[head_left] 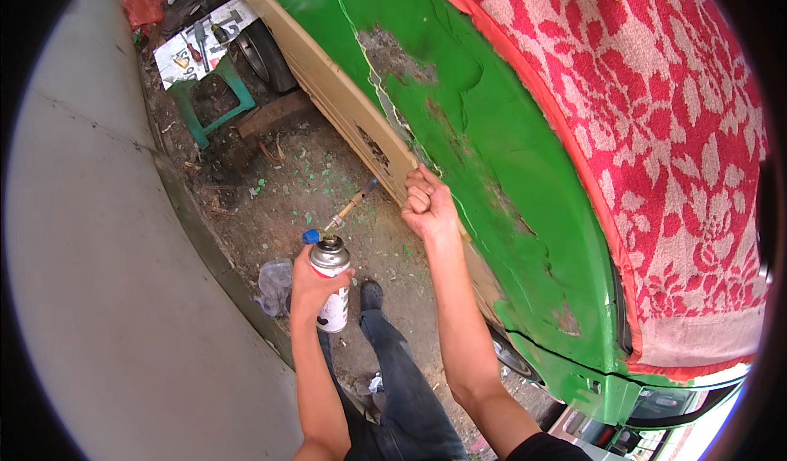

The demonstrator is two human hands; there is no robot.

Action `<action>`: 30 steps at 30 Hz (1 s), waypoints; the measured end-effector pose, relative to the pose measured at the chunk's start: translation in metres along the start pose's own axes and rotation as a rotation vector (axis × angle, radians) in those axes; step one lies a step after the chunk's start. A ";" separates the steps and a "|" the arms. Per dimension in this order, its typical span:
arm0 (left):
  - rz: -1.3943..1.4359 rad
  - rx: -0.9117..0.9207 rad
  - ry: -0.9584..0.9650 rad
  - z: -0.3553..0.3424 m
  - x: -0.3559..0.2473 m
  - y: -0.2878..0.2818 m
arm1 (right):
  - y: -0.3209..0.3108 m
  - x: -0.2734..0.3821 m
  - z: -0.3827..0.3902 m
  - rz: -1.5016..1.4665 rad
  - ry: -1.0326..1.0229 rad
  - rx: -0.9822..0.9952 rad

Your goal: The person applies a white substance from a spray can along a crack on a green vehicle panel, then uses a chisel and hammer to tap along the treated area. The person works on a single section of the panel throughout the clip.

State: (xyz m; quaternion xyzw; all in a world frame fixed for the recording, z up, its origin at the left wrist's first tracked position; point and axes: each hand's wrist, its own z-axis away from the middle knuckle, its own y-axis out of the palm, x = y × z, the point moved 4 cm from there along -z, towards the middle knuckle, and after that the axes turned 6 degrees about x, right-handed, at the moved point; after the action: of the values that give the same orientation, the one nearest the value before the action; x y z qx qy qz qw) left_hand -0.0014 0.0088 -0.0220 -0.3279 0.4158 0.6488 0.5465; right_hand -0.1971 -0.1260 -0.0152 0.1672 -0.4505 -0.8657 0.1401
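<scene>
My left hand (310, 285) is wrapped round the white can of a gas torch (332, 301). The torch has a blue knob (311, 236) and a brass burner tube (352, 204), whose bluish tip points up and right toward the car's tan lower side. My right hand (430, 204) is closed against the car, where green paint (508, 133) meets the tan strip (328, 79). Its curled fingers hide whatever they may pinch. Along that border the green layer is cracked and lifted, with a bare grey patch (398, 55) farther up.
A red and pink patterned cloth (607, 92) covers the car's upper part. At left runs a grey wall (90, 215). A green stool (238, 88) stands by a white board (176, 59) with tools on it. A crumpled plastic bag (275, 285) and green flakes lie on the ground.
</scene>
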 end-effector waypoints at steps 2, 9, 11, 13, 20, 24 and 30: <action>0.004 0.001 0.029 0.000 -0.003 -0.001 | 0.003 0.006 0.002 -0.024 -0.027 -0.012; -0.031 -0.052 0.007 0.004 0.007 -0.006 | -0.003 0.000 0.003 -0.006 -0.048 -0.006; -0.020 -0.048 0.005 0.003 0.008 -0.006 | 0.000 0.004 0.001 0.003 -0.045 -0.004; -0.057 -0.048 0.013 0.001 0.001 -0.003 | -0.006 0.008 -0.001 0.030 -0.063 -0.022; -0.052 -0.071 0.006 -0.004 0.010 -0.017 | -0.017 0.004 0.025 0.025 0.018 0.024; -0.018 -0.056 0.003 -0.009 0.012 -0.002 | 0.002 0.009 0.000 0.016 -0.042 -0.059; -0.038 -0.068 -0.014 -0.005 0.009 -0.007 | -0.001 -0.002 0.008 -0.100 0.001 0.014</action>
State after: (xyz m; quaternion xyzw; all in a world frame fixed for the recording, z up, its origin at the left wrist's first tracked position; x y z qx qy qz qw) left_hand 0.0037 0.0092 -0.0336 -0.3495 0.3833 0.6544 0.5502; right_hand -0.1991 -0.1187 -0.0114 0.1909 -0.4477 -0.8683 0.0958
